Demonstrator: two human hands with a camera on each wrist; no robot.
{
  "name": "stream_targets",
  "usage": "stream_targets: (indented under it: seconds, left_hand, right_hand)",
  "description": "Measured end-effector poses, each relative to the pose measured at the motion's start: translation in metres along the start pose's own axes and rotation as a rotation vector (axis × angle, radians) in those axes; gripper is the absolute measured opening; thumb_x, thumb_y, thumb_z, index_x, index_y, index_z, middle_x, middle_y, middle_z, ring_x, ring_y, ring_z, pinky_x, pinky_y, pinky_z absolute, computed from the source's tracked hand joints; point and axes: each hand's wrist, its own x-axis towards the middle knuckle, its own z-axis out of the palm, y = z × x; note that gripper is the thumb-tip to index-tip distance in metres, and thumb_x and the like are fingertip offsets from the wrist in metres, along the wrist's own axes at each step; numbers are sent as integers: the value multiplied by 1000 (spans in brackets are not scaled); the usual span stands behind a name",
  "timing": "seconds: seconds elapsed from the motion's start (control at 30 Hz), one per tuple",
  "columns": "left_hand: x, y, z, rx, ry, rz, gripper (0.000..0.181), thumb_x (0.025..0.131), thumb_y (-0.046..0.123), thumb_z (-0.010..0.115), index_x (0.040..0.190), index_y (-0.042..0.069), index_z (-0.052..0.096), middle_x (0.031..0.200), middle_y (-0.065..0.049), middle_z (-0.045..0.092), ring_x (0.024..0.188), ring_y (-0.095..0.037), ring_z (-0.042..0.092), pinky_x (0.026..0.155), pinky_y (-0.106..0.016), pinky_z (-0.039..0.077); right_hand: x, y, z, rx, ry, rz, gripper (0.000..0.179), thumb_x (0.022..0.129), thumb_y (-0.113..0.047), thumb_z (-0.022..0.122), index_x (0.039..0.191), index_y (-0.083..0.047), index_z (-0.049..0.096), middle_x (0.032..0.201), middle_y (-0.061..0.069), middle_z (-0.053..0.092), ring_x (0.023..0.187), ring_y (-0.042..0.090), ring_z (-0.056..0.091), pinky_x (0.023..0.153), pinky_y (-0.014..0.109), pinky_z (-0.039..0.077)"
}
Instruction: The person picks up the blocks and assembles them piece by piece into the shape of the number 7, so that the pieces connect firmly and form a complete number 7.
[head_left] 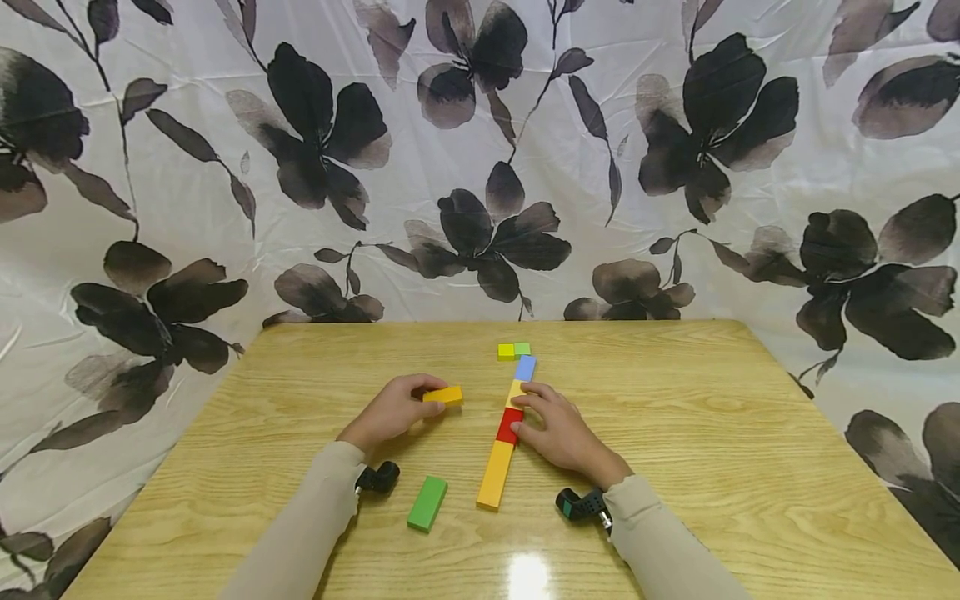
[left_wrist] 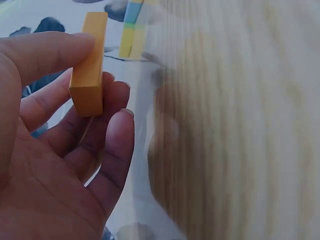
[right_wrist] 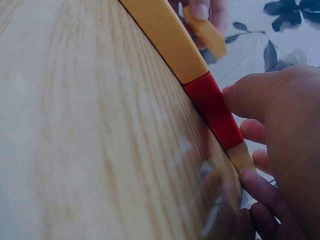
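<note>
My left hand [head_left: 396,411] pinches an orange block [head_left: 444,396] between thumb and fingers, left of a line of blocks. In the left wrist view the thumb lies on one face of it. The line runs from a long orange block [head_left: 495,477] at the near end through a red block [head_left: 508,426] and a pale yellow block [head_left: 514,392] to a blue block [head_left: 527,367]. My right hand [head_left: 558,429] rests at the line's right side, its thumb touching the red block [right_wrist: 214,110] and its fingers at the pale yellow block, partly covering it.
A green block [head_left: 427,504] lies on the wooden table [head_left: 712,417] between the left forearm and the line. At the line's far end sit a small yellow block [head_left: 506,352] and a light green block [head_left: 522,349]. A flowered cloth [head_left: 585,192] hangs behind the table.
</note>
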Motion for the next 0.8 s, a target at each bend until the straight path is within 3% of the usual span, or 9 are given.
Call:
stream_targets:
  seconds: [0.5,0.8]
  left_hand:
    - [29,0,-3,63,-23,9,33,97,18,69,129,10,66,125,-6,62,102,-22,56,88,-36,47]
    - [40,-1,-7,11,41,13,37,96,14,69,132,6,64,127,-10,63,106,-23,58,92,-37,47]
  right_hand:
    - [1,3,1,3,4,-4,42,98,-32,66,136,-13,63,153,7,43,142,32,36,108,61,27]
    - [1,2,1,7,-6,-7,42,99,-32,65,137,-13,62,154,8,41,142,33,36,109,62,26]
